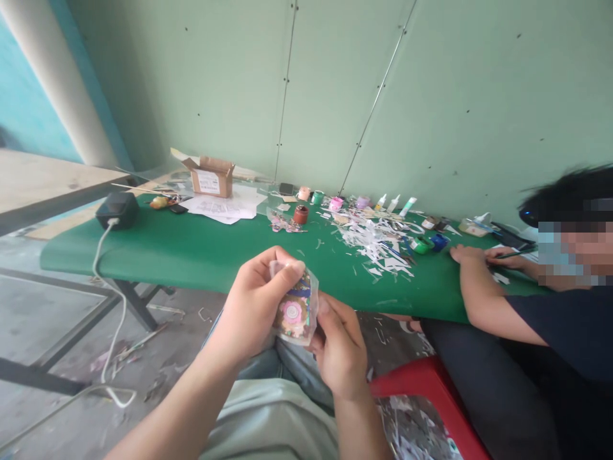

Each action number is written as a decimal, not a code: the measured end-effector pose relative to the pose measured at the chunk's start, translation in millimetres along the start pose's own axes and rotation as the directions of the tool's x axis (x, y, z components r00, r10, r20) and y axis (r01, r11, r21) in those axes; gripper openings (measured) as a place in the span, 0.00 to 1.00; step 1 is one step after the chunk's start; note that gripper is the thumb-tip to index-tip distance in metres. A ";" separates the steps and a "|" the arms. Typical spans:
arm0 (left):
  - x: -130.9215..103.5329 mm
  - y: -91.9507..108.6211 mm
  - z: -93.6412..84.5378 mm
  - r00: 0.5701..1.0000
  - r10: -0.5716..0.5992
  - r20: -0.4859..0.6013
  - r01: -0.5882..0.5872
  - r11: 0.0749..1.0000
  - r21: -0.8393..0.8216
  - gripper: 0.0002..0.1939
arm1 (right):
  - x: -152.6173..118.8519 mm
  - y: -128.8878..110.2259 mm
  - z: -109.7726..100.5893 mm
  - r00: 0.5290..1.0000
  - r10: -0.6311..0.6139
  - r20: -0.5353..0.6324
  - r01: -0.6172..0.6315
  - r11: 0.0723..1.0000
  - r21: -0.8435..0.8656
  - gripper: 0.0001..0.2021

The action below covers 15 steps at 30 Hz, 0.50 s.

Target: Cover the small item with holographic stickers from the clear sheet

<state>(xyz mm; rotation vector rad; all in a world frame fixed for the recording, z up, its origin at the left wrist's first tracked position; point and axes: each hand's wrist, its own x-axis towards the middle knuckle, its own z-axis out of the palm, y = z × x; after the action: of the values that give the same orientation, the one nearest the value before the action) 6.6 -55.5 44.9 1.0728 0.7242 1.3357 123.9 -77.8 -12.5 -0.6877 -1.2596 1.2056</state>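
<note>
At the far left, a white cable point(98, 252) runs up from the lower left edge, where it is cut off, to a boxy black device point(118, 211) whose markings are unreadable. Next, in the upper left-centre, an open brown cardboard box point(211, 180) overlaps white printed sheets point(223, 207), their print too small to read.

In the lower centre, the left hand point(258, 297) presses its thumb over the top of a small decorated piece in cloudy translucent wrapping point(292, 313); its curled fingers are mostly hidden behind. A pink flower shape shows, but the thumb and hazy wrapping obscure the rest. The right hand point(341, 345) pinches the wrapping's right edge, its other fingers folded and partly out of sight.

Right of centre lies a tangled heap of white paper scraps point(376, 239). Below, a red plastic stool point(431, 377) is cut off by the bottom edge; at far right, a dark-shirted co-worker point(536, 319) is cropped.
</note>
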 end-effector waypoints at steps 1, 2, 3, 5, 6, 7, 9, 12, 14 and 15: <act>1.8 -0.9 0.0 1.000 0.006 -0.011 -0.006 1.000 -0.016 0.16 | 1.0 0.6 1.6 0.999 -0.011 -0.033 0.012 1.000 0.024 0.26; 3.4 -1.8 -0.4 1.000 0.014 -0.021 -0.014 1.000 -0.026 0.16 | 1.9 1.0 3.0 0.999 -0.019 -0.051 0.022 0.999 0.045 0.26; 4.7 -2.7 -0.9 0.999 0.023 -0.031 -0.024 0.999 -0.033 0.15 | 2.8 1.1 3.9 0.998 -0.020 -0.054 0.023 0.998 0.063 0.25; 6.1 -4.5 -2.1 0.999 0.032 -0.040 -0.034 0.998 -0.043 0.15 | 4.4 0.3 4.7 0.998 -0.002 -0.056 0.007 0.995 0.102 0.23; 6.1 -5.4 -2.5 0.999 0.023 -0.029 -0.024 0.999 -0.045 0.13 | 5.2 -0.3 4.7 0.997 0.006 -0.072 0.003 0.992 0.124 0.23; 5.8 -6.3 -2.6 1.000 0.005 -0.012 -0.005 0.999 -0.047 0.12 | 5.9 -1.1 4.5 0.995 0.006 -0.096 0.008 0.990 0.143 0.23; 4.5 -7.9 -2.0 0.998 -0.045 0.033 0.047 0.997 -0.067 0.16 | 7.3 -2.8 4.0 0.989 -0.015 -0.149 0.041 0.985 0.167 0.23; 2.7 -9.3 -1.5 0.983 -0.127 0.135 0.145 0.981 -0.129 0.27 | 8.9 -5.2 2.4 0.978 -0.039 -0.207 0.081 0.976 0.202 0.23; 2.3 -9.3 -2.9 0.951 -0.178 0.254 0.209 0.973 -0.099 0.24 | 9.4 -6.4 0.4 0.971 -0.044 -0.234 0.097 0.971 0.219 0.23; 2.4 -9.0 -4.1 0.931 -0.195 0.307 0.222 0.974 -0.054 0.20 | 9.6 -6.9 -1.0 0.970 -0.049 -0.237 0.101 0.971 0.215 0.22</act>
<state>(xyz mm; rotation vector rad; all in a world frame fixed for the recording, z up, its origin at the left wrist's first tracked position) 6.8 -51.5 35.5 1.0664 0.5303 0.9857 125.6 -70.5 -3.2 -0.5878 -0.9309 1.1492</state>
